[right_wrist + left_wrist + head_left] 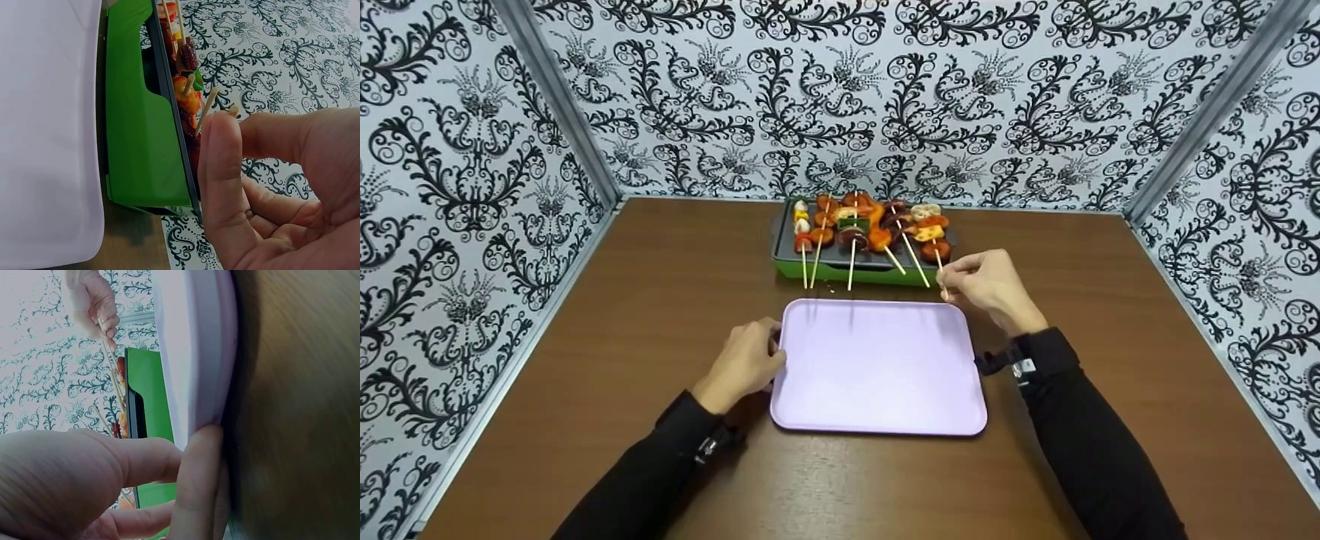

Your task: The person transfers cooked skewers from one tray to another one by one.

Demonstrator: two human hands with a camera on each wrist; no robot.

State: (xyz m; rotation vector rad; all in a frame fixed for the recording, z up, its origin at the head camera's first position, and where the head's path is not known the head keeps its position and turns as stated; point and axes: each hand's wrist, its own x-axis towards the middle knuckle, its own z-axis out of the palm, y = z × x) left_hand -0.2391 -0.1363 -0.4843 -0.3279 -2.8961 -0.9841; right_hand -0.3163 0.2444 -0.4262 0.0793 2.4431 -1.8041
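Observation:
My right hand [988, 286] pinches the stick end of the rightmost skewer [936, 251], whose food pieces lie over the right side of a green and black toy grill [789, 268]. Close up in the right wrist view, thumb and forefinger of the right hand [225, 169] meet on that stick, and only its tip shows. At the left rim of a pale purple rectangular tray [877, 367], my left hand [744, 361] grips the edge. Thumb and fingers of the left hand [152, 461] close on the rim of the tray [197, 343] in the left wrist view.
Several other skewers, one with a red piece [803, 242], lie across the grill, sticks jutting over its front edge. The tray sits just in front of the grill on a brown wooden table [660, 262]. Patterned walls [840, 90] enclose the back and both sides.

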